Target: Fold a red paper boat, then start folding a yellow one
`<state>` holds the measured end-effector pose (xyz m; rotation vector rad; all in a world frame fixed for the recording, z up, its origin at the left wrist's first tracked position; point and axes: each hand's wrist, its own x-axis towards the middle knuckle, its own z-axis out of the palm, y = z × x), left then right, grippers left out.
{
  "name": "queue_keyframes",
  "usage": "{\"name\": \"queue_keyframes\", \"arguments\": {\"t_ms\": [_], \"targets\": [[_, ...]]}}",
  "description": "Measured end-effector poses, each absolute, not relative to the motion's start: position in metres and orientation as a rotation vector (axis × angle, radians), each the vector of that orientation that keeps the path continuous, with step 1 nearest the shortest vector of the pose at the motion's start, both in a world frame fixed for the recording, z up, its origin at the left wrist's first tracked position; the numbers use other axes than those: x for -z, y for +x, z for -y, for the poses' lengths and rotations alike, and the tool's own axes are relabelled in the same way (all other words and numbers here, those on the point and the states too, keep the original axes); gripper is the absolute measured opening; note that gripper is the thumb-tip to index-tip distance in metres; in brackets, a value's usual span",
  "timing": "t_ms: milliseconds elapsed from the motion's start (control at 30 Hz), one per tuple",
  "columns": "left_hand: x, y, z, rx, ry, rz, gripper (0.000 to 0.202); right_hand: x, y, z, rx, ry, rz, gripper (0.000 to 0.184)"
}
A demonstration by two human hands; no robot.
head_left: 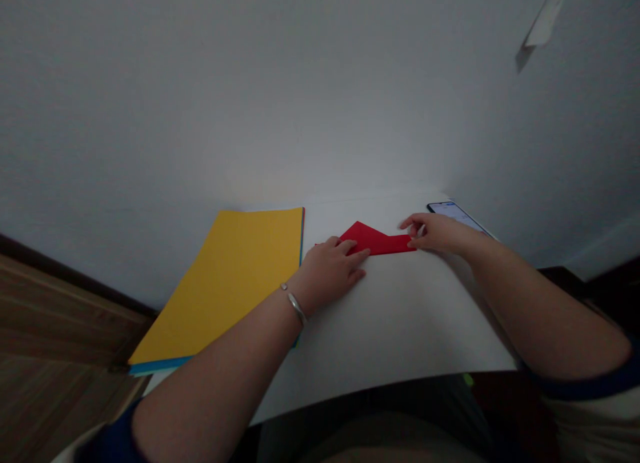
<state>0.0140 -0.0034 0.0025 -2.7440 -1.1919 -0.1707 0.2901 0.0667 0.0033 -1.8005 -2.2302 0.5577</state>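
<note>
A folded piece of red paper lies on the white table, with a raised point in its middle and a narrow strip running to the right. My left hand rests on its left part, fingers spread and lying flat; that end of the paper is mostly hidden beneath it. At the right tip of the strip, my right hand has its thumb and fingers closed around the paper's end. A silver bangle circles my left wrist.
Left of the red paper is a stack of large coloured sheets, a yellow sheet on top and blue edges below. A phone with a lit screen lies behind my right hand. The wall rises directly behind the table.
</note>
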Motion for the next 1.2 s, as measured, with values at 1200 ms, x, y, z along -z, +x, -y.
{"name": "queue_keyframes", "arguments": {"t_ms": [1200], "targets": [[-0.019, 0.034, 0.004, 0.120, -2.594, 1.433, 0.038, -0.018, 0.256, -0.041, 0.207, -1.929, 2.549, 0.023]]}}
